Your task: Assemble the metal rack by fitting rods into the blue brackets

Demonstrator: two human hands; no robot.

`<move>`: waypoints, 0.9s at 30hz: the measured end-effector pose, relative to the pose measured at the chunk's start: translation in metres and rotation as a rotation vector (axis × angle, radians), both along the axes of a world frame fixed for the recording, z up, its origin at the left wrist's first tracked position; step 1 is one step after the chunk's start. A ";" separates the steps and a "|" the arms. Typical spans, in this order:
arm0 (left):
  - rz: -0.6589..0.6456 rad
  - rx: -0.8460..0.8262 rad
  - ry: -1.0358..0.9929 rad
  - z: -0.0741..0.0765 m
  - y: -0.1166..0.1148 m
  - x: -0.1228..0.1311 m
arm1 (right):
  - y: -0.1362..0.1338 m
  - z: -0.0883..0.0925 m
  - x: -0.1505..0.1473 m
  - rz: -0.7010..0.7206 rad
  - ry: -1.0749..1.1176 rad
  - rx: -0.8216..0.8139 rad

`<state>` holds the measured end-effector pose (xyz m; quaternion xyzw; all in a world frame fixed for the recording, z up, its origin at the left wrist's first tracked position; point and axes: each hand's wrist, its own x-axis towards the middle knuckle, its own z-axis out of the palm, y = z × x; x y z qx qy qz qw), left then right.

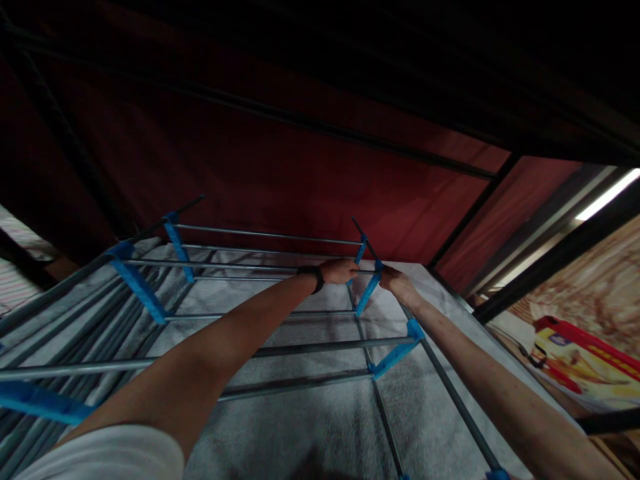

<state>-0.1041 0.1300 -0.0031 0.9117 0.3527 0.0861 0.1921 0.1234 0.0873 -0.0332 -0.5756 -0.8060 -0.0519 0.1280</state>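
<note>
A rack frame of thin grey metal tubes (pixel 310 346) joined by blue plastic connectors (pixel 139 283) lies across a grey fleecy cloth (pixel 310 427). My left hand (pixel 337 271), with a dark band on its wrist, reaches over the frame and is closed around a crossbar near its far right end. Just to the right, my right hand (pixel 397 283) is closed at the blue connector (pixel 370 288) where that crossbar ends; its fingertips are partly hidden. Long uprights run along the right side of the frame.
Several loose metal tubes (pixel 113 333) lie in a bundle on the left. A dark red fabric wall (pixel 280 173) with black bars (pixel 320 123) rises behind the frame. At the right, beyond a black post, are a red and yellow package (pixel 585 360) and a brown patterned surface (pixel 595 280).
</note>
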 end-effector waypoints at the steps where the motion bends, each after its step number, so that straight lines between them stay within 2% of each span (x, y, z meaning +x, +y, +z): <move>1: 0.008 0.010 -0.004 0.000 -0.001 0.000 | 0.001 0.000 -0.001 -0.014 -0.013 -0.001; 4: 0.055 0.083 0.017 -0.002 -0.005 0.000 | 0.001 0.003 -0.001 -0.054 -0.073 -0.025; 7: 0.086 0.172 0.075 -0.006 -0.012 0.002 | 0.000 0.004 0.003 -0.031 -0.120 -0.039; 11: 0.034 0.262 0.080 -0.016 -0.015 0.001 | 0.006 -0.008 0.017 -0.001 -0.133 0.031; 15: 0.081 0.373 0.049 -0.023 -0.015 -0.008 | 0.017 -0.019 0.028 0.043 -0.105 0.047; 23: 0.037 0.250 0.059 -0.016 -0.016 -0.022 | 0.008 -0.009 0.021 -0.077 0.025 -0.012; 27: 0.036 0.213 0.029 -0.018 -0.011 -0.023 | 0.007 -0.009 0.020 -0.068 0.120 -0.029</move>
